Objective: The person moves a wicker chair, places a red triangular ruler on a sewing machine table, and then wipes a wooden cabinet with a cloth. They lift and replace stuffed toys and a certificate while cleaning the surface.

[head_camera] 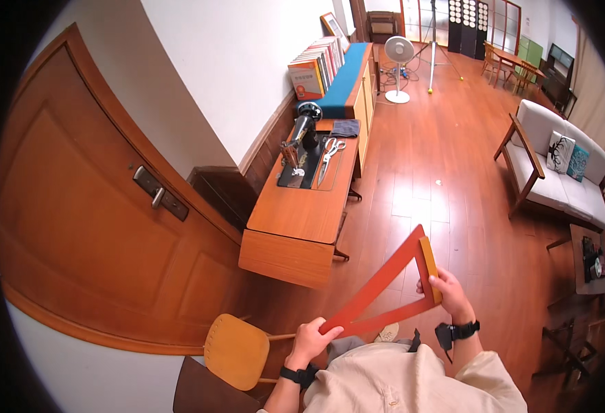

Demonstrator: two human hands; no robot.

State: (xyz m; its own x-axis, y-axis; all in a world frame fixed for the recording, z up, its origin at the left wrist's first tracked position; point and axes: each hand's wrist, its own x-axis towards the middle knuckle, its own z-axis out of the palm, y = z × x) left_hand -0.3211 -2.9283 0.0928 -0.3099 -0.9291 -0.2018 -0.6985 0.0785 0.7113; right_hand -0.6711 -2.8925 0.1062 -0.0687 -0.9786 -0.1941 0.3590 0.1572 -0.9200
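Between my two hands is a large red triangular set square (377, 281) with a thick yellow-brown bar along its short edge. My left hand (310, 338) grips its narrow pointed corner. My right hand (449, 291) is closed on the barred edge, thumb on the bar. Ahead to the left stands a wooden sewing table (294, 217) with a black sewing machine (306, 126). Metal scissors (329, 160) lie beside the machine, and a folded dark cloth (345, 128) rests behind them. The set square is held in the air, apart from the table.
A yellow-seated chair (238, 351) is close by my left hand. A wooden door (91, 206) is at the left. Further off are a low cabinet (351, 77) with books (315, 69), a white fan (399, 51), and a tripod (432, 62). A sofa (555, 191) and a small table (604, 268) stand right.
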